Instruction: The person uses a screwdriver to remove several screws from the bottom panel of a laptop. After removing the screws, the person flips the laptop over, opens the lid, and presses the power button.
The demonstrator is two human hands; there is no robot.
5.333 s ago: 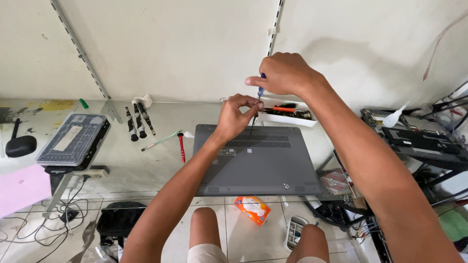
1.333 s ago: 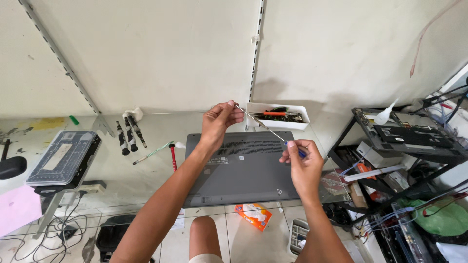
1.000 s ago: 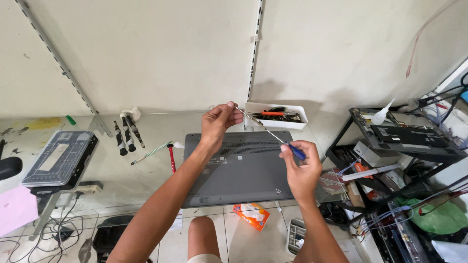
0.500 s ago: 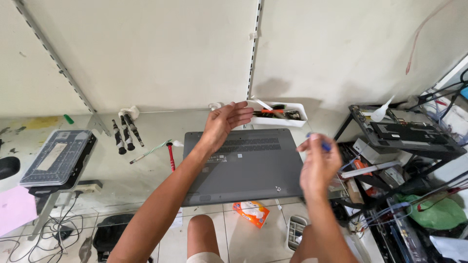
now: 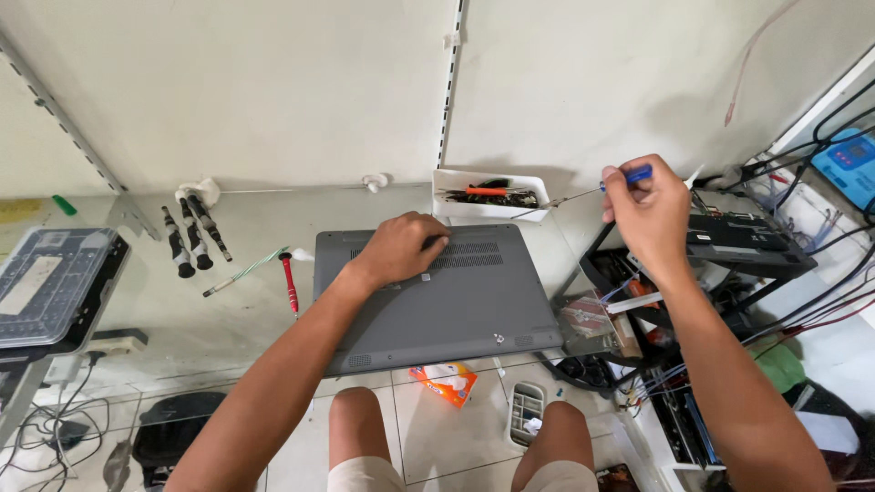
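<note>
A grey laptop [image 5: 456,301] lies bottom-up on the glass table [image 5: 137,282]. My left hand [image 5: 401,248] rests on its rear part, fingers spread next to the vent slots, holding nothing that shows. To the right of the laptop my right hand [image 5: 649,211] is raised, shut on a thin screwdriver [image 5: 597,191] with a blue handle. Its metal tip points left toward a white tray [image 5: 538,189] of tools at the wall.
Black screwdrivers [image 5: 190,239], a green-white stick [image 5: 244,271] and a red-handled screwdriver [image 5: 290,284] lie left of the laptop. A grey case [image 5: 50,287] sits at far left. Racks with devices and cables [image 5: 729,246] crowd the right. My knees and an orange packet [image 5: 444,383] show below the glass.
My right hand has carried the screwdriver from above the laptop out to the right and up. My left hand has dropped from the raised pinch onto the laptop's back.
</note>
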